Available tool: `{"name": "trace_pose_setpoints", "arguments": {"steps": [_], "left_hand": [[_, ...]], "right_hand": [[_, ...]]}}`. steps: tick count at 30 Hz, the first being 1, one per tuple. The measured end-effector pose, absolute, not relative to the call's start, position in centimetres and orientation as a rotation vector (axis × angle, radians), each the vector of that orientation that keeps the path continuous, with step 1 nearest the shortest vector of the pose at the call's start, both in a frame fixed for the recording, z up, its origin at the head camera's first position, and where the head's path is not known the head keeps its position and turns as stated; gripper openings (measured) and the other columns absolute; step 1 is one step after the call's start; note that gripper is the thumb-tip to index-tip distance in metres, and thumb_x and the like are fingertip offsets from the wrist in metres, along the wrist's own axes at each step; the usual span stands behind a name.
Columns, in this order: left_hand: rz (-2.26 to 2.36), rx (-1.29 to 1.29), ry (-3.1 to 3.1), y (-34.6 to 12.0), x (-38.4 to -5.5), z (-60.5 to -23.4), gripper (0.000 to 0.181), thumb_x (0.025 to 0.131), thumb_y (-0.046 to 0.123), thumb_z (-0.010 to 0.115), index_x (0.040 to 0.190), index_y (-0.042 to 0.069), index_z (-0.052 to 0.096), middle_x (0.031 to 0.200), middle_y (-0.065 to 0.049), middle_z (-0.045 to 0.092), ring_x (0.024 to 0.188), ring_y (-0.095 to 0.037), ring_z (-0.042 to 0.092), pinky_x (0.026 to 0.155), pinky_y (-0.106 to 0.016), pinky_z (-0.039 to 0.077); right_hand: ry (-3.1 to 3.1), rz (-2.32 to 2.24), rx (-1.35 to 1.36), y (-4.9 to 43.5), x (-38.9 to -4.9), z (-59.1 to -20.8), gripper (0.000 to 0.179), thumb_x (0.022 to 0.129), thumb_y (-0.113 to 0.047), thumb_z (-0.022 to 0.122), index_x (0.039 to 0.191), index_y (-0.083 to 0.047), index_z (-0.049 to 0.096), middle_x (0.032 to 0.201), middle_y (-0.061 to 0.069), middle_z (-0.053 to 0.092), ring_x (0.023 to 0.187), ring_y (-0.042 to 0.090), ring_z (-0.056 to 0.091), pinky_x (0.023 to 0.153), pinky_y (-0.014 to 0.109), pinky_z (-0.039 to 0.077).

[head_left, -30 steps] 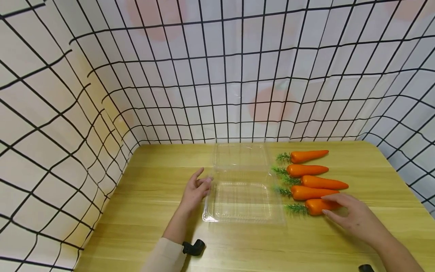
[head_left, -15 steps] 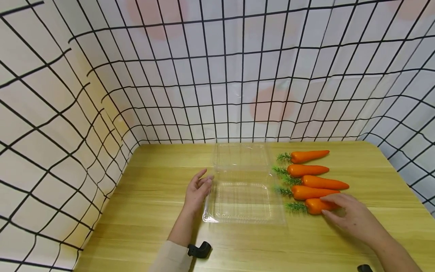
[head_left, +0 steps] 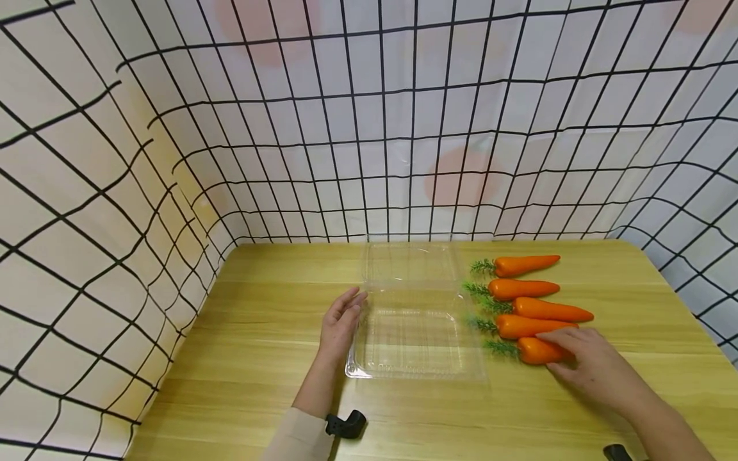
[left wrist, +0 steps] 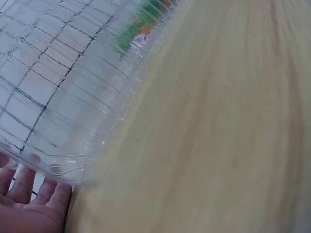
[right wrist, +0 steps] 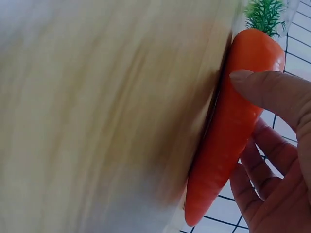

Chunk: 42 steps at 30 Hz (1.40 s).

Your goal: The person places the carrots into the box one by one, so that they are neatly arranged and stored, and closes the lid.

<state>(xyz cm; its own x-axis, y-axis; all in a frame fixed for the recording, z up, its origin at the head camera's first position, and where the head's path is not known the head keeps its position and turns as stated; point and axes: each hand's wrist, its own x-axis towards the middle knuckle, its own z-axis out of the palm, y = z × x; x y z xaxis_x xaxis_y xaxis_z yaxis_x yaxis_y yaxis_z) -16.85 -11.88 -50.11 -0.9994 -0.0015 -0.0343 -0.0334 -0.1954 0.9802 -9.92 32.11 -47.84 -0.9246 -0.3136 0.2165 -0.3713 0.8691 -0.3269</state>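
Note:
My right hand [head_left: 599, 368] grips the nearest orange carrot [head_left: 536, 351], which lies on the table with its green leafy top to the left. In the right wrist view the thumb presses one side of this carrot [right wrist: 233, 119] near its thick end, and the fingers lie along the other side. My left hand [head_left: 339, 326] is at the left edge of a clear plastic clamshell box [head_left: 356, 371], fingers extended. In the left wrist view its fingertips meet the rim of the box [left wrist: 63, 174]. The box's lid [head_left: 410, 264] is folded back, away from me.
Several more carrots [head_left: 523, 289] lie in a column behind the held one, leafy tops toward the box. The wooden table [head_left: 259, 346] ends at a black wire grid [head_left: 409, 137] backed by pale cloth, which stands behind and on both sides.
The right hand has closed in on the nearest carrot, its fingers now further over it. The left hand has shifted slightly right along the box's edge, its fingers drawn closer together.

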Motion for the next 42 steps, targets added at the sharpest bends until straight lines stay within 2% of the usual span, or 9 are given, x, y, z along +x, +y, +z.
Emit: {"name": "trace_pose_setpoints", "arguments": {"steps": [9, 12, 15, 18, 25, 28, 34, 40, 42], "left_hand": [[2.453, -0.009, 1.965, -11.8, -16.9, -50.6, 0.047, 0.104, 0.008, 0.05, 0.149, -0.004, 0.045, 0.149, -0.025, 0.053, 0.142, -0.038, 0.049, 0.117, -0.039, 0.043], [2.465, -0.007, 1.952, -12.0, -16.8, -50.6, 0.048, 0.102, 0.006, 0.053, 0.148, -0.005, 0.046, 0.148, -0.026, 0.053, 0.141, -0.039, 0.05, 0.11, -0.028, 0.048], [2.463, 0.013, 1.967, -12.1, -16.8, -50.7, 0.048, 0.101, 0.004, 0.054, 0.148, -0.005, 0.046, 0.148, -0.027, 0.054, 0.141, -0.039, 0.05, 0.103, -0.021, 0.05], [2.447, 0.037, 1.998, -12.2, -16.9, -50.7, 0.048, 0.102, 0.005, 0.055, 0.148, -0.004, 0.047, 0.148, -0.026, 0.054, 0.141, -0.04, 0.049, 0.101, -0.019, 0.05], [2.421, 0.037, 2.039, -12.3, -16.9, -50.8, 0.048, 0.102, 0.006, 0.056, 0.148, -0.004, 0.047, 0.147, -0.025, 0.056, 0.14, -0.039, 0.051, 0.1, -0.017, 0.05], [2.416, 0.036, 2.058, -12.3, -16.9, -50.9, 0.048, 0.102, 0.006, 0.055, 0.148, -0.004, 0.047, 0.146, -0.025, 0.056, 0.139, -0.039, 0.052, 0.1, -0.018, 0.05], [2.427, 0.038, 2.04, -12.2, -16.8, -51.0, 0.047, 0.102, 0.005, 0.055, 0.148, -0.003, 0.048, 0.146, -0.025, 0.056, 0.139, -0.039, 0.052, 0.1, -0.018, 0.051], [2.436, 0.044, 2.032, -12.2, -16.8, -51.2, 0.047, 0.102, 0.006, 0.056, 0.147, -0.004, 0.048, 0.146, -0.026, 0.056, 0.139, -0.039, 0.053, 0.101, -0.019, 0.051], [2.441, 0.055, 2.026, -12.2, -16.8, -51.2, 0.048, 0.102, 0.006, 0.056, 0.148, -0.005, 0.047, 0.146, -0.026, 0.056, 0.139, -0.039, 0.052, 0.101, -0.019, 0.051]], "right_hand": [[-3.102, 0.697, 0.393, 32.3, -9.6, -46.8, 0.051, 0.088, -0.043, 0.079, 0.133, -0.023, 0.066, 0.134, 0.012, 0.067, 0.123, 0.045, 0.059, 0.094, 0.065, 0.048], [-3.088, 0.741, 0.372, 32.6, -9.4, -46.1, 0.052, 0.089, -0.044, 0.078, 0.134, -0.021, 0.065, 0.134, 0.016, 0.066, 0.123, 0.046, 0.059, 0.092, 0.063, 0.048], [-3.058, 0.743, 0.36, 33.0, -9.3, -45.4, 0.051, 0.089, -0.039, 0.079, 0.133, -0.017, 0.064, 0.131, 0.019, 0.065, 0.118, 0.044, 0.061, 0.088, 0.053, 0.051], [-3.029, 0.734, 0.337, 33.3, -9.5, -44.8, 0.051, 0.09, -0.037, 0.079, 0.133, -0.015, 0.063, 0.127, 0.018, 0.065, 0.11, 0.036, 0.062, 0.08, 0.039, 0.052], [-2.862, 0.801, 0.298, 33.0, -9.5, -43.8, 0.051, 0.093, -0.028, 0.077, 0.14, -0.015, 0.061, 0.124, 0.014, 0.065, 0.098, -0.012, 0.043, 0.07, 0.009, 0.04], [-2.782, 0.832, 0.342, 32.1, -9.5, -43.6, 0.053, 0.09, -0.019, 0.079, 0.139, -0.011, 0.06, 0.118, 0.014, 0.066, 0.092, -0.017, 0.041, 0.068, 0.007, 0.039], [-2.744, 0.798, 0.384, 30.5, -9.6, -43.1, 0.055, 0.085, -0.019, 0.084, 0.135, -0.012, 0.063, 0.12, 0.013, 0.068, 0.096, -0.012, 0.047, 0.069, 0.009, 0.041], [-2.765, 0.744, 0.417, 28.8, -9.7, -42.3, 0.057, 0.084, -0.025, 0.085, 0.135, -0.018, 0.063, 0.126, 0.015, 0.068, 0.101, 0.026, 0.063, 0.072, 0.019, 0.047], [-2.763, 0.74, 0.432, 28.1, -9.6, -42.2, 0.057, 0.084, -0.026, 0.086, 0.136, -0.019, 0.063, 0.127, 0.014, 0.068, 0.102, 0.029, 0.064, 0.073, 0.019, 0.047]]}}
